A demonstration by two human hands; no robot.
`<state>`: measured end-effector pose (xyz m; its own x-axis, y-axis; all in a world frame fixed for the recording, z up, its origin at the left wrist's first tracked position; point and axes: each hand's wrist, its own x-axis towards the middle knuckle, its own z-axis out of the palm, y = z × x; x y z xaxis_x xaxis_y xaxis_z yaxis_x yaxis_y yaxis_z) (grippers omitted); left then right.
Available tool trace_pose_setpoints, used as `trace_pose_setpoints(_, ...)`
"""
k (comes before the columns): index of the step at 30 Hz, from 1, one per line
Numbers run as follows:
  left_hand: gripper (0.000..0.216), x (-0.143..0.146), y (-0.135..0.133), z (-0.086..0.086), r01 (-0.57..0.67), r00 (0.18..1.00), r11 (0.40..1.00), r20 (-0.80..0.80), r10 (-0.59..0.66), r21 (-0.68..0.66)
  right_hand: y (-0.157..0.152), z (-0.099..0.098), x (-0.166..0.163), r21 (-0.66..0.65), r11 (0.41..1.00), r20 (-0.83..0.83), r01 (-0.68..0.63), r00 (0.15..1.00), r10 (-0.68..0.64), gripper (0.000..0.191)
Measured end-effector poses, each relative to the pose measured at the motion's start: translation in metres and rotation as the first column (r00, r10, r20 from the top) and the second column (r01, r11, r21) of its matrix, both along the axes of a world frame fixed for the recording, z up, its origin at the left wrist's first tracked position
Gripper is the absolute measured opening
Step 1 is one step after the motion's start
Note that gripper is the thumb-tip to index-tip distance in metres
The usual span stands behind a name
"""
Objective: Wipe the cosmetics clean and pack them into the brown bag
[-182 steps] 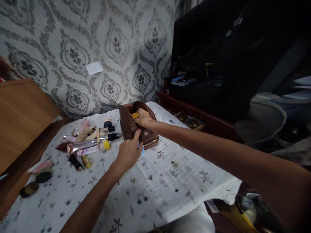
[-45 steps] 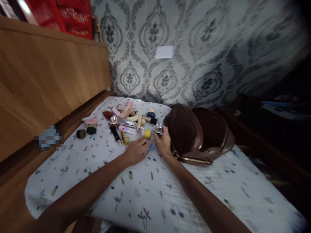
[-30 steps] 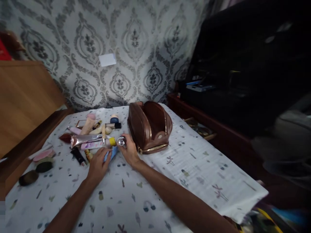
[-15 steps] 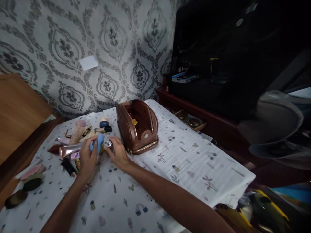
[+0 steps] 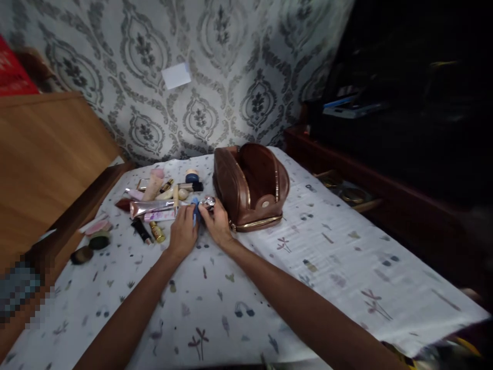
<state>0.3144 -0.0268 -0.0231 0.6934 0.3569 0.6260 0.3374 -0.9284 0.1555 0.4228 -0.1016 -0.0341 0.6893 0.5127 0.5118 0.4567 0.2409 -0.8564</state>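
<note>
My left hand [image 5: 184,232] is closed around a soft-looking light-blue piece [image 5: 195,207], which shows past the fingertips. My right hand [image 5: 217,222] grips a small round item with a shiny silver, glassy top [image 5: 208,202]. The hands almost touch, low over the cloth. Just right of them stands a brown leather toiletry bag [image 5: 246,192], its zipped top gaping and its inside dark. Left of my hands lie a pinkish metallic tube [image 5: 148,208], a white-and-purple box [image 5: 159,216], a black tube [image 5: 141,230] and a small gold bottle [image 5: 157,232].
A patterned white cloth [image 5: 231,318] covers the table. Further back are a blue jar with a pale lid [image 5: 191,176] and more cosmetics. Brushes [image 5: 99,239] lie at the left edge beside a wooden panel [image 5: 57,154]. A drawer [image 5: 362,203] stands partly pulled out at right.
The head view has turned left, so everything sits further right in the picture. My hands have come closer together, and the blue piece is now more covered by my fingers.
</note>
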Motion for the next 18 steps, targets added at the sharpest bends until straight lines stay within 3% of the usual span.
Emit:
trace_pose_setpoints(8, 0.039, -0.005, 0.003, 0.001, 0.019, 0.999, 0.999, -0.043, -0.021, -0.047, -0.006, 0.004, -0.002, -0.011, 1.0, -0.008, -0.015, 1.0, 0.015, 0.028)
trace_pose_setpoints(12, 0.037, -0.007, 0.009, -0.002, 0.064, 0.997, 0.989, -0.032, -0.069, -0.131, -0.007, 0.004, 0.0, 0.018, 0.998, 0.008, -0.068, 0.998, 0.068, 0.03)
trace_pose_setpoints(18, 0.03, -0.007, 0.014, -0.001, 0.236, 0.971, 0.897, 0.133, -0.2, -0.373, -0.005, 0.003, 0.003, 0.013, 0.992, 0.005, -0.128, 0.992, 0.127, 0.033)
